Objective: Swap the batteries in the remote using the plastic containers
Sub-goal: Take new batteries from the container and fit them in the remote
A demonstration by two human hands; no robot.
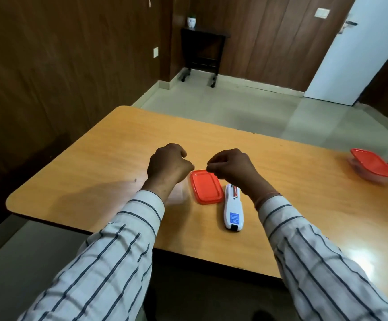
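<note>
Fingers of both the left hand (pixel 168 164) and right hand (pixel 231 166) were curled; any contents could not be told. White remote (pixel 232 208) lay opened, one battery (pixel 235 190) visible, beside the orange lid (pixel 205 186); second container (pixel 372 166) remained lidded, suggesting the swap was unfinished.

Soft overhead indoor light falls evenly across the orange surface (pixel 95 163), with a bright glare patch near its front right edge. A faint, broad shadow spreads on the surface beneath the left sleeve (pixel 109 246). Wood-panelled walls left of the surface sit dim. Wide-angle distortion bends the surface's edges and stretches both sleeves. Detail is slightly soft throughout, with mild blur at the fingers.
</note>
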